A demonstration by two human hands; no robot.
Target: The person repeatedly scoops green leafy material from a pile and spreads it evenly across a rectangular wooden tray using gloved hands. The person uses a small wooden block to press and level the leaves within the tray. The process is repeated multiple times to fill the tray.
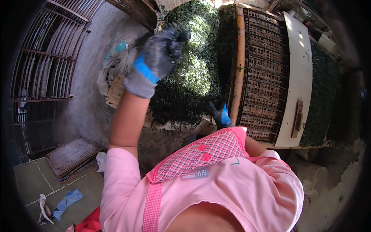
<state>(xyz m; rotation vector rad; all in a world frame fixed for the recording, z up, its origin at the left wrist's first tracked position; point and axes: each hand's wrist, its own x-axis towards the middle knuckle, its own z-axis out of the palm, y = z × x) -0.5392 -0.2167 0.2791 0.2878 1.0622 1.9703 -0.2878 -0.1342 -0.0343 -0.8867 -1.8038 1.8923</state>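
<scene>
A wide heap of dark green leaves, likely tea, lies before me with sun patches on it. My left hand, in a dark-coated glove with a blue band, is raised over the heap's left side and blurred; some leaves show at its fingers, but its grip is unclear. My right hand, in a similar glove, is low at the heap's near right edge, beside a bamboo pole. Its fingers are dark against the leaves and partly hidden.
A woven bamboo rack and a pale board with a wooden handle stand right of the heap. More leaves lie beyond. Slatted racks are at far left, stacked mesh trays at lower left, and plastic bags near the heap.
</scene>
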